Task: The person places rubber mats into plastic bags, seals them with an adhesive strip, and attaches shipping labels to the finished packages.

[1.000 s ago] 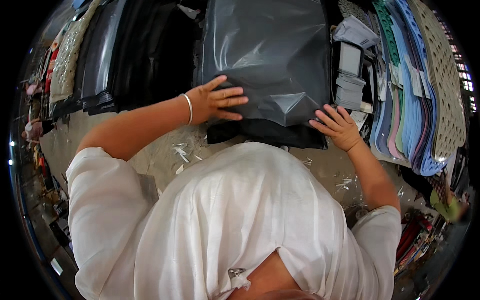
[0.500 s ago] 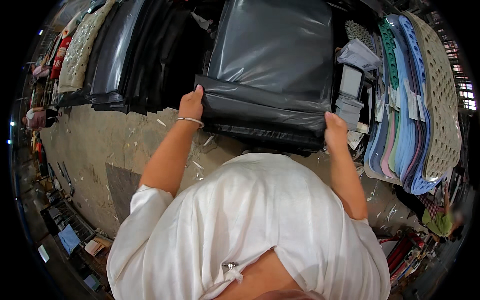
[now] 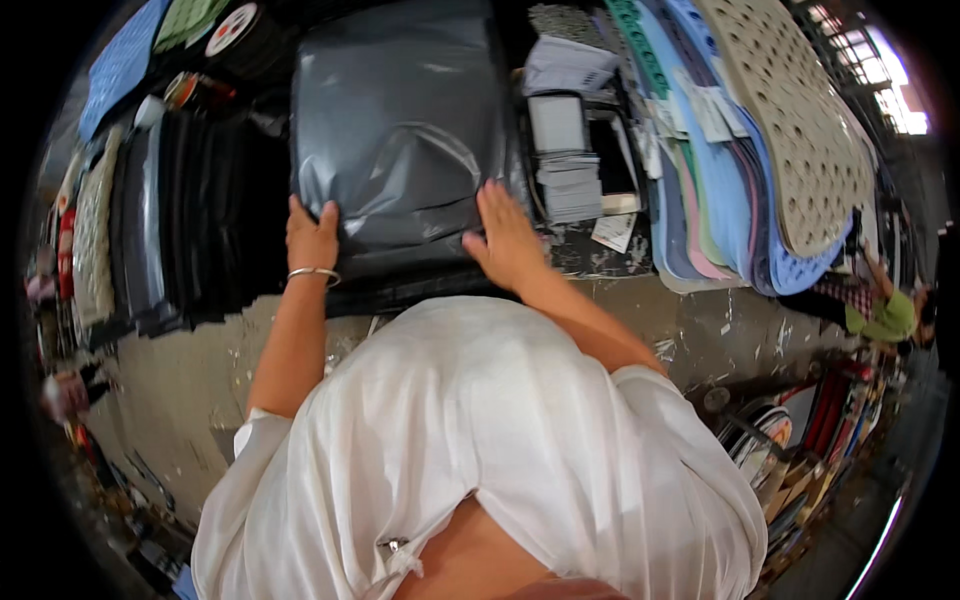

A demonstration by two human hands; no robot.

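The left hand and right hand, fingers parted and open, flanked the dark plastic sheeting, apparently keeping it flat.

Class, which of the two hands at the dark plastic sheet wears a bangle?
The left hand, at the left edge of the dark plastic sheet: a silvery bangle rings its wrist, while the right hand has a bare wrist.

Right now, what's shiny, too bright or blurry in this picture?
Head view: pale glare streaks the dark plastic; head view, upper right: the window looks washed out; head view, left rim: the distant person looks blurry.
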